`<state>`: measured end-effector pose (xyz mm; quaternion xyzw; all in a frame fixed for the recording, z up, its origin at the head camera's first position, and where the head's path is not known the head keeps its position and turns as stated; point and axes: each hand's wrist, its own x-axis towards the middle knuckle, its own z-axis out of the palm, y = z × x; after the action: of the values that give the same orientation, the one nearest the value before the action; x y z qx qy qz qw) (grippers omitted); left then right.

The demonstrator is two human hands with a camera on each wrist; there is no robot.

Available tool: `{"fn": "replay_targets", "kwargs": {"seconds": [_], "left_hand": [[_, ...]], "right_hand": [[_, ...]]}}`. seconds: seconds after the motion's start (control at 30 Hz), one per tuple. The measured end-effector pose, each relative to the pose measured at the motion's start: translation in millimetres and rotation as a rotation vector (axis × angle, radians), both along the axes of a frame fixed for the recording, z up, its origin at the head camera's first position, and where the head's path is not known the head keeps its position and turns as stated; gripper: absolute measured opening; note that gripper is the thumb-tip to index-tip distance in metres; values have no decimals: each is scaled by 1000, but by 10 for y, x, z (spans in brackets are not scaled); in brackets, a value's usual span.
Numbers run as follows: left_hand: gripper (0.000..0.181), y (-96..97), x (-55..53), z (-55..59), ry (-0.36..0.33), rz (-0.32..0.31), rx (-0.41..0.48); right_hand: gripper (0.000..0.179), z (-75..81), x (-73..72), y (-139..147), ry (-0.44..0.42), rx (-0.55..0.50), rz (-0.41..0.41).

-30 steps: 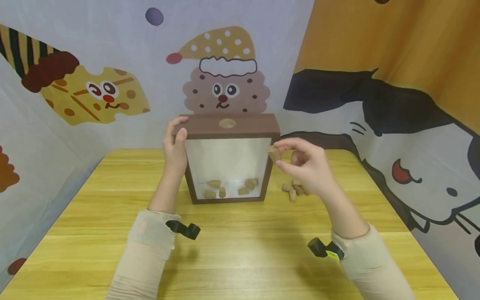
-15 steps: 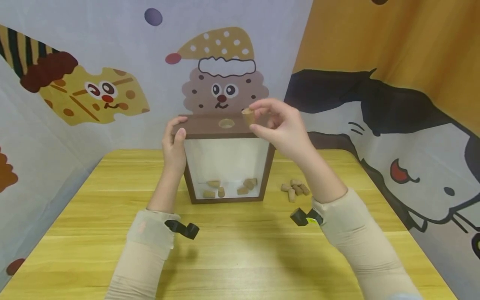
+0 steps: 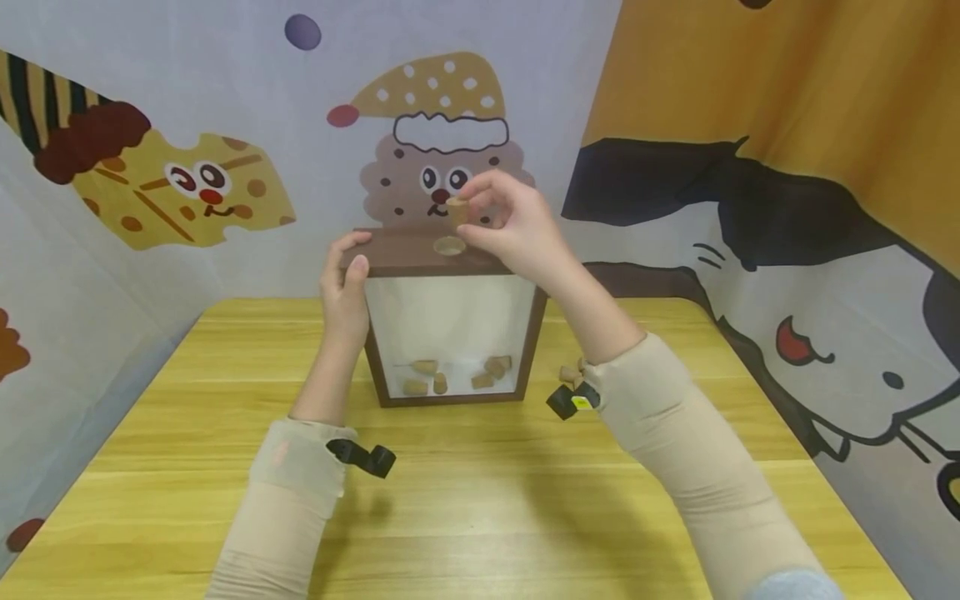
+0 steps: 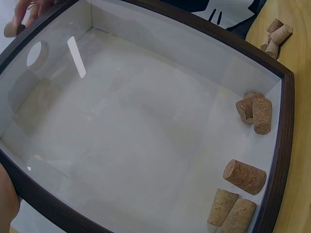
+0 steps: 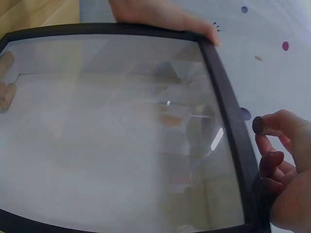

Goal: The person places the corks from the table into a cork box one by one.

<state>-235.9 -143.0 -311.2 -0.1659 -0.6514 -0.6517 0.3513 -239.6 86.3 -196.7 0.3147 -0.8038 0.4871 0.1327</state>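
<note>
A brown-framed shadow box [image 3: 450, 333] with a clear front stands upright on the table, with several corks [image 3: 425, 367] lying on its floor. My left hand [image 3: 347, 292] grips its upper left corner, thumb on the front edge and fingers over the top. Between thumb and fingertips my right hand [image 3: 517, 221] pinches a cork stopper [image 3: 457, 212], held upright just above the round hole [image 3: 449, 246] in the box's top. In the right wrist view that cork [image 5: 258, 125] is apart from the frame. The right hand's other fingers are partly hidden in the head view.
More loose corks [image 3: 570, 375] lie on the wooden table [image 3: 450, 500] right of the box, partly covered by the right wrist's camera [image 3: 573, 401]. A patterned cloth [image 3: 322, 167] hangs behind the table.
My right hand has carried the cork up and left, from beside the box's right edge to above the hole. My left hand has stayed on the box corner.
</note>
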Motion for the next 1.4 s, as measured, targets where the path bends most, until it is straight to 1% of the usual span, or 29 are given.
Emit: {"fn": "replay_targets", "kwargs": {"seconds": [0.13, 0.23, 0.33, 0.5, 0.63, 0.73, 0.87, 0.97, 1.07, 1.2, 1.27, 1.4], "left_hand": [[64, 6, 12, 4, -6, -5, 1], [59, 6, 9, 4, -11, 5, -6], [55, -1, -6, -2, -1, 6, -6], [61, -8, -10, -18, 2, 4, 0], [67, -5, 6, -19, -6, -5, 9], [71, -2, 11, -17, -3, -17, 18], [72, -6, 1, -16, 8, -26, 22], [70, -11, -5, -12, 7, -19, 19], [67, -11, -5, -2, -3, -8, 14], [63, -10, -2, 7, -10, -10, 14], [64, -9, 0, 10, -10, -16, 16], [67, -11, -1, 7, -5, -24, 22]], "right_hand": [[29, -39, -55, -22, -22, 21, -8], [28, -55, -75, -31, -31, 35, -2], [25, -58, -78, -39, -31, 55, 4], [21, -64, -73, -42, -28, 86, -5], [20, -72, -41, -8, -27, 78, -29], [20, -82, 19, 51, -37, 52, -56], [22, -96, 145, 159, -44, 11, -75], [24, -119, 254, 248, -23, -9, -72], [25, -169, 362, 345, 16, -30, -67], [22, -282, 486, 482, 68, -66, -68], [21, -359, 534, 550, 91, -85, -54], [22, -549, 612, 680, 92, -91, -42]]}}
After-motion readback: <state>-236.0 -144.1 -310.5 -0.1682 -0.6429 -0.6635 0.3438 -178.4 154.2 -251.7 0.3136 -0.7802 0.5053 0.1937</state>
